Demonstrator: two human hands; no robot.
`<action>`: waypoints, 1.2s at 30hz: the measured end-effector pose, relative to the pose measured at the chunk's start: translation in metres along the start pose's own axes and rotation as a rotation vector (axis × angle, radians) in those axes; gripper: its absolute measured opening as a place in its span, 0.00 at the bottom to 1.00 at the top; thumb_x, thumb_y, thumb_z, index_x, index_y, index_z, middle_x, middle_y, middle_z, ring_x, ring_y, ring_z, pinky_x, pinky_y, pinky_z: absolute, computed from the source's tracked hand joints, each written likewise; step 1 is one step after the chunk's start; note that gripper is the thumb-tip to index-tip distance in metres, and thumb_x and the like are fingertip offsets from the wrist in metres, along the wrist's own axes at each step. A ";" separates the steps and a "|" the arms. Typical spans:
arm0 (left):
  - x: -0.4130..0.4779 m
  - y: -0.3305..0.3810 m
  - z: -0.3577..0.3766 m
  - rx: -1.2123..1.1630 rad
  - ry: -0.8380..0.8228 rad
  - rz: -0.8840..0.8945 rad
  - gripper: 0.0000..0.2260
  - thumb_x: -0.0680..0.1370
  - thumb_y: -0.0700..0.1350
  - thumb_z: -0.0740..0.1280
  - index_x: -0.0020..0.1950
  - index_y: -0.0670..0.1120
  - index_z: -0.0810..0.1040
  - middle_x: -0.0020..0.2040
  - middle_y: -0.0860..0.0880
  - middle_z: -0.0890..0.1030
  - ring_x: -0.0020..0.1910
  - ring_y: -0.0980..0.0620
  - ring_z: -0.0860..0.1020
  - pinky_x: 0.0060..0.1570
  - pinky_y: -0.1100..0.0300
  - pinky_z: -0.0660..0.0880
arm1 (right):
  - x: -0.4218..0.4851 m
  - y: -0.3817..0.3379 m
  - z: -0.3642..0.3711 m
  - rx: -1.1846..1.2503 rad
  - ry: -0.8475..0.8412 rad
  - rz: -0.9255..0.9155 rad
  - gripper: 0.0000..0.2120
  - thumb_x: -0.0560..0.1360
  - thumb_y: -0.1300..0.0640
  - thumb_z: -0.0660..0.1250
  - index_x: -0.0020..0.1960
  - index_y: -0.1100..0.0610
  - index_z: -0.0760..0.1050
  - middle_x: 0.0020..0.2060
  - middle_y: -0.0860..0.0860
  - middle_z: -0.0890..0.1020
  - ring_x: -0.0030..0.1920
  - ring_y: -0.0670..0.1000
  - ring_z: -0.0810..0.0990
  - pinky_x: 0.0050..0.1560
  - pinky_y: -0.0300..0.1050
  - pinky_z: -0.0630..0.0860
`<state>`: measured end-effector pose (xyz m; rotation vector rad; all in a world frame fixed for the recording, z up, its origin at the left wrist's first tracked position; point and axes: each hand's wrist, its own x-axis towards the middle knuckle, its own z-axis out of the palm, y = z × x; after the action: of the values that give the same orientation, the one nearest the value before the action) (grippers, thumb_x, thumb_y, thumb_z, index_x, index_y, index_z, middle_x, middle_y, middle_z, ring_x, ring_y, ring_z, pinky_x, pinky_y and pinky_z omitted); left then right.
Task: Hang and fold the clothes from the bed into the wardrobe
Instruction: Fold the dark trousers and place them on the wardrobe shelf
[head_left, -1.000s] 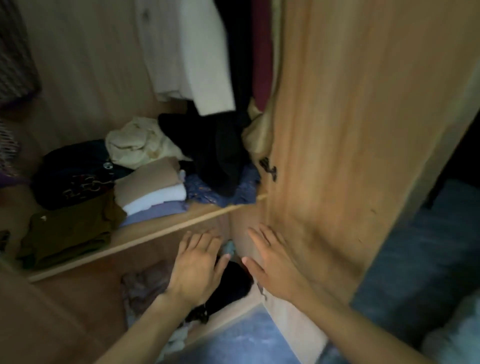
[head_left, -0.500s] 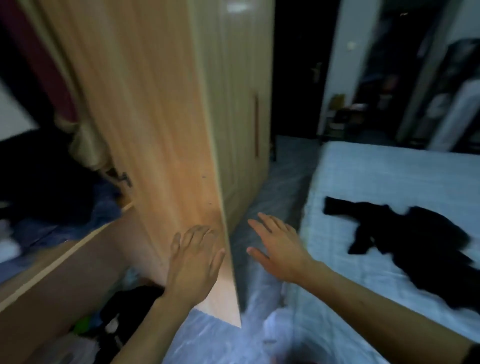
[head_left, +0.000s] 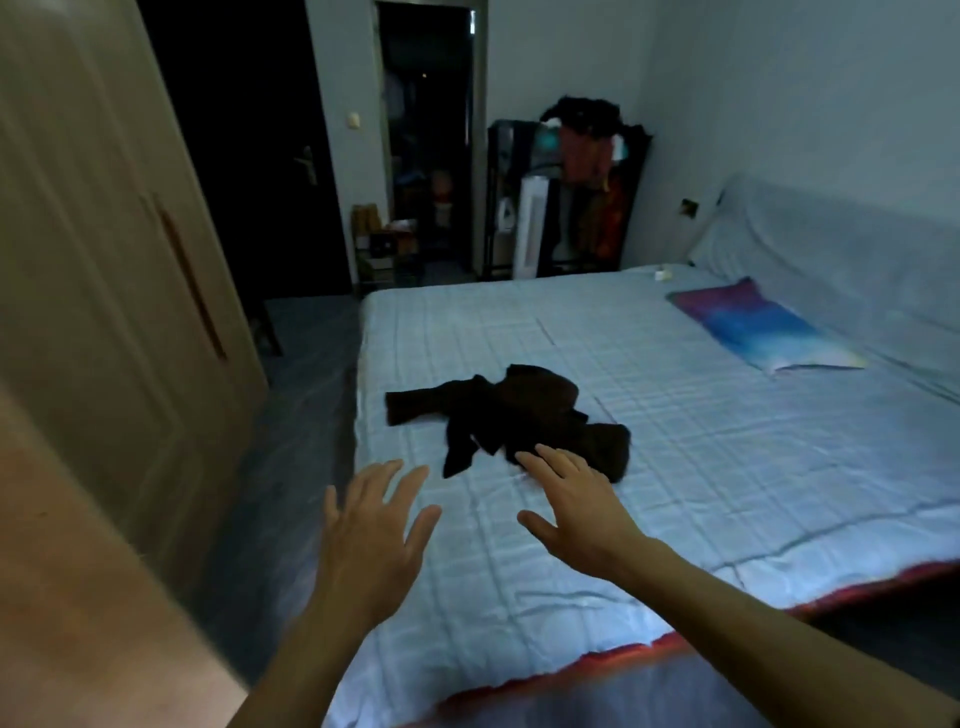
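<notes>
1. Both hands reach out over the bed (head_left: 701, 467), apart, fingers spread, holding nothing.
2. The left hand (head_left: 371, 535) is near the bed's left edge.
3. The right hand (head_left: 576, 506) is just short of the dark garment (head_left: 519, 410), which lies crumpled near that edge.
4. The wardrobe (head_left: 104, 260) stands left.

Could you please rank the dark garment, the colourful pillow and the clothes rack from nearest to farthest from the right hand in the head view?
1. dark garment, on the bed, just beyond the right hand.
2. colourful pillow, farther right, near the headboard.
3. clothes rack, against the far wall.
</notes>
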<state>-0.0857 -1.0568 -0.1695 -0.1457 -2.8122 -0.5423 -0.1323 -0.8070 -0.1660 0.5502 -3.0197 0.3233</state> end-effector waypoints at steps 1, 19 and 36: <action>0.006 0.011 0.005 0.003 -0.009 0.017 0.28 0.78 0.63 0.51 0.69 0.52 0.77 0.69 0.48 0.76 0.69 0.43 0.72 0.68 0.32 0.63 | -0.004 0.013 0.000 0.017 0.008 0.018 0.34 0.79 0.40 0.61 0.80 0.46 0.51 0.79 0.50 0.57 0.78 0.54 0.55 0.75 0.56 0.60; 0.154 0.209 0.165 0.054 -0.178 0.021 0.23 0.83 0.62 0.53 0.75 0.56 0.67 0.75 0.54 0.65 0.76 0.53 0.61 0.76 0.43 0.51 | 0.030 0.292 -0.019 0.207 0.005 0.147 0.33 0.80 0.42 0.60 0.80 0.49 0.52 0.79 0.51 0.56 0.78 0.52 0.55 0.75 0.52 0.59; 0.375 0.175 0.241 -0.064 -0.169 0.037 0.22 0.83 0.60 0.54 0.74 0.54 0.69 0.76 0.52 0.65 0.76 0.52 0.60 0.76 0.43 0.55 | 0.206 0.357 -0.008 0.132 -0.036 0.220 0.32 0.80 0.44 0.62 0.79 0.49 0.54 0.79 0.51 0.58 0.78 0.52 0.56 0.76 0.50 0.59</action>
<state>-0.4780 -0.7859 -0.2172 -0.2679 -2.9498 -0.6397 -0.4509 -0.5495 -0.2093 0.2316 -3.1142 0.5331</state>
